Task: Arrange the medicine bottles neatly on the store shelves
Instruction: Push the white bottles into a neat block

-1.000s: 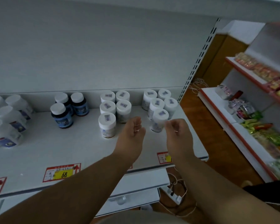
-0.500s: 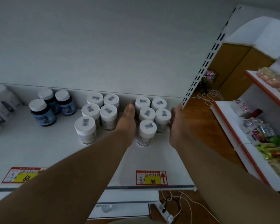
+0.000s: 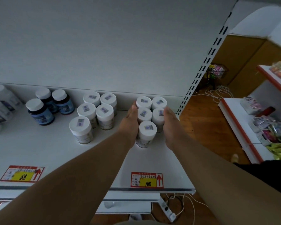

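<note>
The left hand (image 3: 130, 122) lies flat and straight-fingered against the left side of a cluster of five white-capped bottles (image 3: 147, 120), and the right hand (image 3: 170, 122) presses likewise, fingers extended, against the cluster's right side. Neither hand curls round a bottle; the two palms face each other with the group squeezed between them. The cluster stands on the white shelf (image 3: 55, 153) near its right end: two bottles at the back against the rear lip, two in the middle, and a single front bottle (image 3: 146, 133) between the wrists. Each cap carries a small printed sticker.

Just left of the left hand, a second group of five white-capped bottles (image 3: 94, 114) stands in the same two-two-one pattern, its front bottle nearest the shelf's edge. Further left are three dark bottles with blue labels (image 3: 49, 106), and at the far left edge several pale bottles (image 3: 0, 108), partly cut off and blurred.

On the shelf's front lip a red and yellow price tag marked 108 (image 3: 146, 179) sits below the hands, and another marked 68 (image 3: 22, 174) lies to the left. The perforated upright post (image 3: 204, 65) closes the shelf's right side, just beside the right hand. Beyond it, a wooden floor (image 3: 206, 124) carries loose cables, and a power strip (image 3: 168, 211) lies under the shelf. Another shelving unit with red edging (image 3: 234, 120) holds packaged goods at the right.
</note>
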A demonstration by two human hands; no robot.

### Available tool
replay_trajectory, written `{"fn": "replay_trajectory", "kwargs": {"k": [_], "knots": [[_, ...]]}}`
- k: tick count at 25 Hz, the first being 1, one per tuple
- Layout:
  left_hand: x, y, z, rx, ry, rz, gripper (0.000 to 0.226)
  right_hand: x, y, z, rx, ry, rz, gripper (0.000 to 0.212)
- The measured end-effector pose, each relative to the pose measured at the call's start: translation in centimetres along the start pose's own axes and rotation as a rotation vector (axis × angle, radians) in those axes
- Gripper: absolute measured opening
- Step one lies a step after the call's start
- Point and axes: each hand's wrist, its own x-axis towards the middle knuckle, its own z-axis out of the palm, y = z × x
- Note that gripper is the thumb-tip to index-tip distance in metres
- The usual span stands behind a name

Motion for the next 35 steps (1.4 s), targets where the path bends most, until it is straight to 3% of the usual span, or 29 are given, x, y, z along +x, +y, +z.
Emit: {"fn": "replay_trajectory", "kwargs": {"k": [5, 9, 13, 15, 17, 19, 27, 35], "knots": [[0.1, 0.1, -0.3, 0.036, 0.017, 0.017, 0.043, -0.8, -0.8, 0.3, -0.03, 0.005, -0.036, 0.014], [-0.4, 0.8, -0.4, 0.049, 0.014, 0.02, 0.042, -1.1, -0.4, 0.1, -0.002, 0.006, -0.033, 0.029], [-3.0, 0.3, -2.2, 0.269, 0.098, 0.155, 0.033, -4.4, 2.4, -1.0, -0.27, 0.226, -0.3, 0.016], [-4.3, -1.5, -3.7, 0.457, 0.147, 0.205, 0.029, -6.8, 4.1, -1.0, -0.428, 0.159, -0.33, 0.015], [-5.6, -2.9, -4.7, 0.616, 0.111, 0.252, 0.029, -7.9, 5.4, -0.9, -0.537, 0.019, -0.365, 0.034], [-6.2, -3.2, -5.0, 0.702, 0.034, 0.294, 0.03, -7.7, 5.9, -0.6, -0.597, -0.02, -0.404, 0.044], [-6.0, -3.1, -5.5, 0.689, 0.045, 0.339, 0.035, -7.3, 5.8, 0.3, -0.628, 0.009, -0.436, 0.042], [-4.1, -3.6, -5.8, 0.808, -0.061, 0.382, 0.076, -7.4, 6.0, 0.5, -0.606, 0.026, -0.429, 0.041]]}}
